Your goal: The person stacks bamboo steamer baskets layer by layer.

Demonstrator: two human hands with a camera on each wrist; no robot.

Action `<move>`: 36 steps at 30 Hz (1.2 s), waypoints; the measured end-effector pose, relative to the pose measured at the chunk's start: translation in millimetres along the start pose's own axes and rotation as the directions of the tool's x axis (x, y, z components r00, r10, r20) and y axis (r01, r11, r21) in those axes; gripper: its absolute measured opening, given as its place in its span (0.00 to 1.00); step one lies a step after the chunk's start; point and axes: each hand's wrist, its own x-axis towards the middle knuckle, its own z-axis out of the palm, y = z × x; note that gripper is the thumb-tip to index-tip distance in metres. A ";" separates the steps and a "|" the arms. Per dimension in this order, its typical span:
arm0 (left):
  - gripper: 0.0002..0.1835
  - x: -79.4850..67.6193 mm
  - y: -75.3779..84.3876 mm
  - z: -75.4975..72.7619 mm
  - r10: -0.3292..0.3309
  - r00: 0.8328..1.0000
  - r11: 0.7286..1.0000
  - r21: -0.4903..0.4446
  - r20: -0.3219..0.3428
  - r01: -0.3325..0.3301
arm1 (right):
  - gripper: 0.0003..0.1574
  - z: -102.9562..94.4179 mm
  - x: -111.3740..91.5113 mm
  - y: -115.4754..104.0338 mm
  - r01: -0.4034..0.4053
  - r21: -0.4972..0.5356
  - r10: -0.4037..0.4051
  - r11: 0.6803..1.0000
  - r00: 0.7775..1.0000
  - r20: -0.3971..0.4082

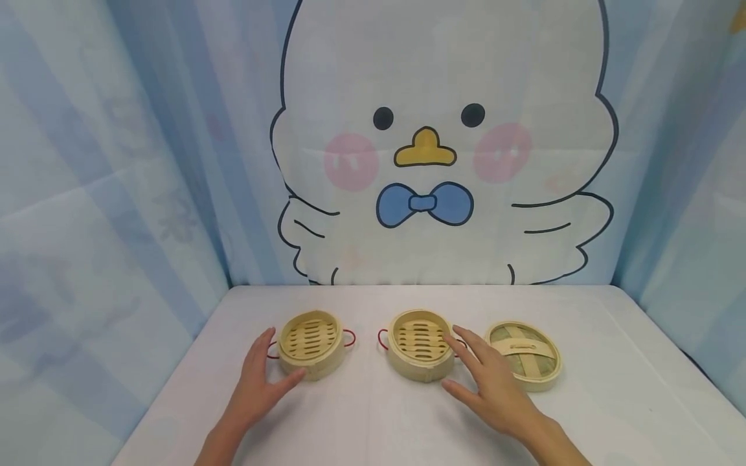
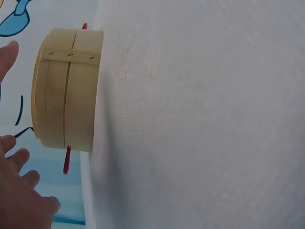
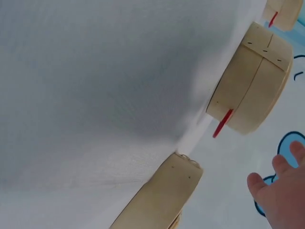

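Three round bamboo steamer pieces stand on the table. The left steamer basket (image 1: 311,340) has a slatted floor and red side handles; its stapled wall (image 2: 71,95) fills part of the left wrist view. My left hand (image 1: 256,385) is spread at its near left side, thumb and fingers apart, gripping nothing. A matching middle basket (image 1: 419,369), also seen in the right wrist view (image 3: 252,81), stands to its right. Over that basket's right edge my right hand (image 1: 495,385) reaches with extended fingers; contact is unclear. A woven steamer lid (image 1: 527,349) lies behind the right hand, partly hidden by it.
The white tabletop (image 1: 361,421) runs back to a hanging cloth (image 1: 443,259) printed with a cartoon bird. Pale blue cloth walls (image 1: 87,259) close in the left and right sides of the table.
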 end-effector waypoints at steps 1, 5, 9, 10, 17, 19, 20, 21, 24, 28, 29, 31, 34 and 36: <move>0.58 0.7 -0.5 0.5 -0.006 1.000 1.000 -0.001 0.002 0.006 | 0.43 1.0 1.1 0.4 0.012 0.001 -0.012 1.000 1.000 -0.007; 0.58 3.4 -1.2 1.7 -0.010 1.000 1.000 0.000 0.002 0.010 | 0.43 4.9 5.6 2.5 0.060 0.012 -0.060 0.998 0.997 -0.043; 0.58 5.7 -1.0 2.5 -0.024 1.000 1.000 -0.010 0.009 0.024 | 0.42 8.5 10.0 4.2 0.077 0.042 -0.075 0.996 0.996 -0.053; 0.58 6.4 -1.2 2.8 -0.030 0.999 0.999 -0.014 0.012 0.030 | 0.42 9.4 11.1 4.7 0.076 0.050 -0.074 0.996 0.996 -0.051; 0.62 11.0 -3.3 3.8 -0.056 0.998 0.998 -0.020 0.033 0.057 | 0.44 15.2 18.4 9.2 0.064 0.075 -0.061 0.995 0.997 -0.045; 0.63 12.9 -4.2 3.8 -0.059 0.998 0.998 -0.020 0.039 0.059 | 0.45 17.0 20.1 10.4 0.075 0.076 -0.072 0.994 0.996 -0.045; 0.63 14.0 -4.6 3.9 -0.062 0.997 0.998 -0.020 0.043 0.063 | 0.45 17.9 21.0 10.9 0.082 0.077 -0.078 0.994 0.996 -0.043; 0.64 15.3 -5.0 4.0 -0.067 0.997 0.997 -0.021 0.047 0.068 | 0.45 18.8 21.9 11.3 0.089 0.077 -0.086 0.993 0.995 -0.040; 0.65 18.8 -7.0 4.6 -0.086 0.994 0.996 -0.024 0.068 0.088 | 0.45 20.8 24.6 10.9 0.100 0.075 -0.098 0.992 0.995 -0.030; 0.67 22.8 -9.1 6.3 -0.111 0.989 0.993 -0.039 0.093 0.115 | 0.44 22.5 27.5 9.2 0.107 0.059 -0.106 0.993 0.994 -0.023; 0.67 23.5 -9.6 6.7 -0.114 0.989 0.992 -0.046 0.097 0.119 | 0.44 22.7 28.0 8.7 0.106 0.053 -0.105 0.993 0.994 -0.021; 0.67 24.6 -10.3 7.3 -0.105 0.989 0.992 -0.056 0.099 0.111 | 0.44 23.7 28.7 8.2 0.104 0.039 -0.103 0.994 0.995 -0.016; 0.66 25.8 -11.6 7.8 -0.081 0.992 0.993 -0.080 0.099 0.089 | 0.44 25.2 29.1 8.2 0.095 0.024 -0.095 0.995 0.995 -0.007; 0.65 26.1 -12.2 7.9 -0.067 0.993 0.993 -0.091 0.101 0.076 | 0.44 26.4 29.0 8.6 0.089 0.021 -0.089 0.996 0.996 0.000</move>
